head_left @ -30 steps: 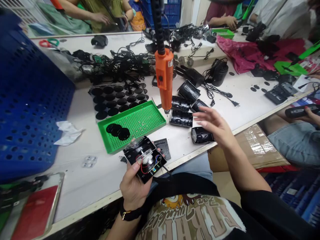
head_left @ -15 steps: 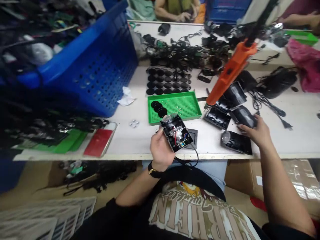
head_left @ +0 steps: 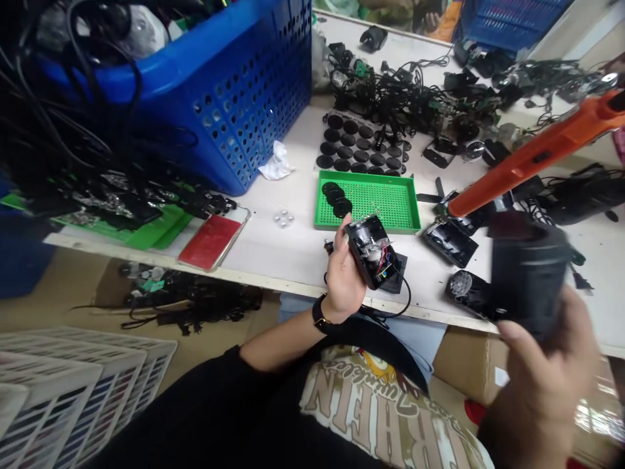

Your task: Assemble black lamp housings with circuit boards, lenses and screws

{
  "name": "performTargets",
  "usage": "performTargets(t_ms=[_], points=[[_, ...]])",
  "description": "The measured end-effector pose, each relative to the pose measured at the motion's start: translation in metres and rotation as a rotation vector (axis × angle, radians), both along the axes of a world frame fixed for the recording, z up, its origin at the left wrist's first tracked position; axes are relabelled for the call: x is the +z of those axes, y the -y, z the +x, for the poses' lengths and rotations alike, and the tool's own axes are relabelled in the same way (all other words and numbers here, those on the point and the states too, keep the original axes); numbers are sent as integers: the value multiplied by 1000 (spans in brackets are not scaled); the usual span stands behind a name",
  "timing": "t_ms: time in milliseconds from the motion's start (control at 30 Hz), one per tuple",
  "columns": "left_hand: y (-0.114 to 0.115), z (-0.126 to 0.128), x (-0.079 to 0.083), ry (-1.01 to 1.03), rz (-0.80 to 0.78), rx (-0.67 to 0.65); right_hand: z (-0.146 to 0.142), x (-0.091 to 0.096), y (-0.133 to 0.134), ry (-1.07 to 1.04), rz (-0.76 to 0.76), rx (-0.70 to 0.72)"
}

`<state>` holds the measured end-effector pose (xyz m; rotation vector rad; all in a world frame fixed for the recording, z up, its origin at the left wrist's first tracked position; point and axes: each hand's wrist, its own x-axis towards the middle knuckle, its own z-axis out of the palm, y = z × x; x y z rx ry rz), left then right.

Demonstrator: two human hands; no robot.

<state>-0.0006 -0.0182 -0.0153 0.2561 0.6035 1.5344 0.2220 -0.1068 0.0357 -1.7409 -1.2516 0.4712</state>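
Fingers of left hand [head_left: 342,280] curled shut round open black case [head_left: 374,251], thumb along its near side, held just above the front edge of the table [head_left: 293,260], open side tilted up toward the face, probably for a clear view of the red and blue wires and the pale part inside. Thin cord trailing from the case in a loop down over the front edge. Directly under the case, flat on the table, black square plate [head_left: 399,266], likely a matching cover kept within reach. Right hand [head_left: 541,384] raised clear of the table before the right stretch of the front edge, close to the camera and blurred, wrapped about dark housing [head_left: 530,280]; closed on it by the look of things, exact finger placement impossible to tell through the blur. Beyond the left hand, green tray [head_left: 375,202] set roughly square to the front edge, black discs [head_left: 336,194] heaped in its near left corner, seemingly to keep small parts from straying. Behind the tray, more discs laid out in rows, then tangle of cables [head_left: 405,91] toward the back edge. Right of the tray, more housings [head_left: 452,241] lying open near the front edge, beneath slanting orange screwdriver [head_left: 537,159] slung from above, apparently for ready use over that spot. Toward the left edge, red phone [head_left: 212,238] and blue basket [head_left: 234,98].
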Motion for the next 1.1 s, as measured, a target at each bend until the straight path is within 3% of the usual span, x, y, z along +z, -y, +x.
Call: performTargets(t_ms=[100,167,267,467,733,1100], points=[[5,5,-1,-27,27,48,-46,-5,-27,36,185,224],[7,6,-2,-30,38,86,-63,-12,-41,85,221,337],[9,4,-3,-30,44,124,-76,-22,-53,112,227,396],[10,-2,-5,-10,41,92,-84,-28,-52,81,218,379],[11,-15,-8,4,-6,-70,-68,-34,-50,-53,186,267],[12,-20,0,65,-58,-149,-63,-37,-48,-67,161,250]])
